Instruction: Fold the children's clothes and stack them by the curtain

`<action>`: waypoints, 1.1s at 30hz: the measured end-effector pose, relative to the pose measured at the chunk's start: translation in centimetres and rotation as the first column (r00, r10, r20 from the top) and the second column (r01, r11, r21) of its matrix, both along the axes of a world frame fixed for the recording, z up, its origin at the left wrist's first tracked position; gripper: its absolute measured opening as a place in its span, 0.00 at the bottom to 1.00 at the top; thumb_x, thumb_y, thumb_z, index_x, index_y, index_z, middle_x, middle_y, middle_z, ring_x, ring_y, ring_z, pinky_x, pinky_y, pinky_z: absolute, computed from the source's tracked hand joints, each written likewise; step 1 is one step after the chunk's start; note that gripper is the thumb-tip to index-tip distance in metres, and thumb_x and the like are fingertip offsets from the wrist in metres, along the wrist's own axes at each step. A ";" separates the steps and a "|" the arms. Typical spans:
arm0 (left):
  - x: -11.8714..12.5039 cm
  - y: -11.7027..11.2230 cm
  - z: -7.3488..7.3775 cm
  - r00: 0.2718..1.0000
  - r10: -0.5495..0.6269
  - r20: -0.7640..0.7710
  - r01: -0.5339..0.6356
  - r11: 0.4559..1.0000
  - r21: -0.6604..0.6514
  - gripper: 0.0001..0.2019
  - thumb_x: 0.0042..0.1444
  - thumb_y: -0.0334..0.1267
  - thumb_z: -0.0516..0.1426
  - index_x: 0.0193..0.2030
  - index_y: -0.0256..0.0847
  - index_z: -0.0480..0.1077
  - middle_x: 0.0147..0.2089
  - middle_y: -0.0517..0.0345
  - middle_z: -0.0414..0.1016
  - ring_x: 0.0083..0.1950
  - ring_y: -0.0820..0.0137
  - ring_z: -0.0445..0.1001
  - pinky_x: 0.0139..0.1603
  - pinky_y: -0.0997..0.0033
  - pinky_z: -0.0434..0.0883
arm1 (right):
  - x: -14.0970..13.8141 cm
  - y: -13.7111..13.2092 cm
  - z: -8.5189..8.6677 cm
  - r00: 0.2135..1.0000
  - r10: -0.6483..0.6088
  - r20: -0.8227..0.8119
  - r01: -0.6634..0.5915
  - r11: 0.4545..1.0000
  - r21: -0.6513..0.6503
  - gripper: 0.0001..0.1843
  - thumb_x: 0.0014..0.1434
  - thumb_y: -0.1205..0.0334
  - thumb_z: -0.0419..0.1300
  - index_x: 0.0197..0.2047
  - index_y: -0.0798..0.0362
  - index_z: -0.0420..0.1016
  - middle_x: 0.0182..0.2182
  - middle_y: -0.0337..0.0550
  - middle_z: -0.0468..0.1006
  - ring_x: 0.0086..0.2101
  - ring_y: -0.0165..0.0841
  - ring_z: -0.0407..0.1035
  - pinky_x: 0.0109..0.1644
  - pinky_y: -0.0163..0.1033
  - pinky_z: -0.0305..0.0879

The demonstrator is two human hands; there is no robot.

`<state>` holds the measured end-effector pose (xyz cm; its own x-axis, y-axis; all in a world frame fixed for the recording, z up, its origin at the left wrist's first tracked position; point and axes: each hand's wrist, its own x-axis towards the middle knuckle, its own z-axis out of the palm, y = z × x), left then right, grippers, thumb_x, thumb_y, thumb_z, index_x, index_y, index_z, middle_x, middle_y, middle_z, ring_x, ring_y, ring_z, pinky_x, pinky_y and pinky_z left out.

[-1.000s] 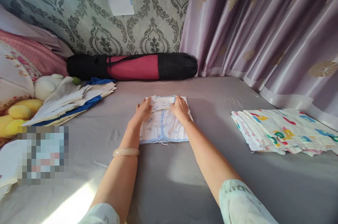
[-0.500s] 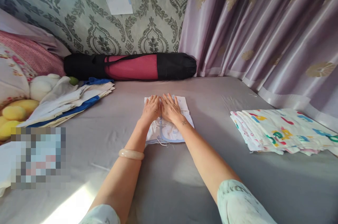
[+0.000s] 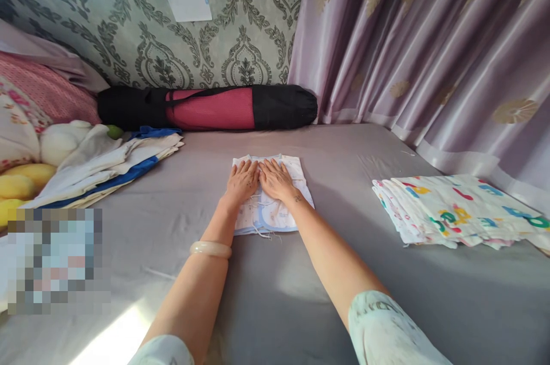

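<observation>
A small folded white garment with light-blue trim [image 3: 296, 179] lies on the grey bed sheet [image 3: 301, 296] in the middle of the view. My left hand [image 3: 243, 180] and my right hand [image 3: 275, 179] rest flat on top of it, side by side, fingers stretched out and pointing away from me. Both hands press the cloth and hold nothing. A pale bangle [image 3: 210, 248] sits on my left wrist.
A stack of folded cloths with coloured letters [image 3: 455, 210] lies at the right. A pile of white and blue clothes [image 3: 107, 164] and soft toys [image 3: 26, 176] sit at the left. A red and black rolled mat bag [image 3: 206, 107] lies along the wall, beside purple curtains [image 3: 429, 50].
A second ago my hands were apart at the garment's far edge. They came together at its middle and now lie flat side by side.
</observation>
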<state>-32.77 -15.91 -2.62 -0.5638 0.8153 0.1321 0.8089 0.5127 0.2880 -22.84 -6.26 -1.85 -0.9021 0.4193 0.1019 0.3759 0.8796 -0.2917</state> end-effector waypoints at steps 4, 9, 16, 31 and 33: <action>0.0 0.0 0.2 0.997 0.024 -0.073 -0.021 0.999 0.032 0.26 0.68 0.44 0.41 0.69 0.38 0.58 0.71 0.42 0.57 0.73 0.53 0.51 0.71 0.44 0.42 | 0.1 0.0 0.5 0.999 -0.036 -0.004 0.036 0.999 -0.018 0.29 0.69 0.58 0.38 0.70 0.55 0.56 0.70 0.48 0.53 0.69 0.42 0.42 0.70 0.56 0.34; 0.1 -0.1 0.0 0.996 0.040 -0.086 -0.036 0.998 0.055 0.26 0.67 0.45 0.41 0.69 0.40 0.59 0.71 0.43 0.56 0.73 0.52 0.49 0.71 0.42 0.41 | 0.3 0.0 0.5 0.989 -0.139 -0.041 0.139 0.990 -0.003 0.28 0.69 0.59 0.40 0.70 0.53 0.56 0.70 0.49 0.51 0.69 0.44 0.39 0.70 0.59 0.33; 0.3 -0.2 0.3 0.996 0.041 -0.078 -0.050 0.992 -0.114 0.28 0.68 0.47 0.37 0.71 0.41 0.55 0.73 0.46 0.52 0.73 0.52 0.49 0.70 0.40 0.46 | 0.3 0.0 -0.1 0.986 -0.165 -0.001 0.165 0.986 0.008 0.27 0.70 0.57 0.39 0.69 0.49 0.58 0.69 0.47 0.54 0.68 0.45 0.42 0.69 0.61 0.36; -0.1 -0.7 0.5 0.980 0.131 -0.152 -0.138 0.990 -0.040 0.30 0.67 0.49 0.38 0.69 0.33 0.56 0.71 0.41 0.55 0.73 0.54 0.49 0.71 0.41 0.45 | 0.6 0.9 0.5 0.942 -0.329 -0.057 0.331 0.943 0.018 0.31 0.70 0.53 0.39 0.72 0.58 0.50 0.71 0.56 0.45 0.69 0.46 0.35 0.69 0.60 0.29; -0.3 -0.7 0.3 0.981 0.140 -0.135 -0.150 0.987 -0.063 0.31 0.67 0.50 0.37 0.69 0.32 0.56 0.71 0.41 0.55 0.73 0.53 0.49 0.71 0.42 0.46 | 0.7 1.2 0.1 0.921 -0.387 -0.036 0.388 0.922 0.021 0.33 0.70 0.52 0.39 0.71 0.61 0.51 0.71 0.59 0.46 0.69 0.48 0.36 0.69 0.59 0.31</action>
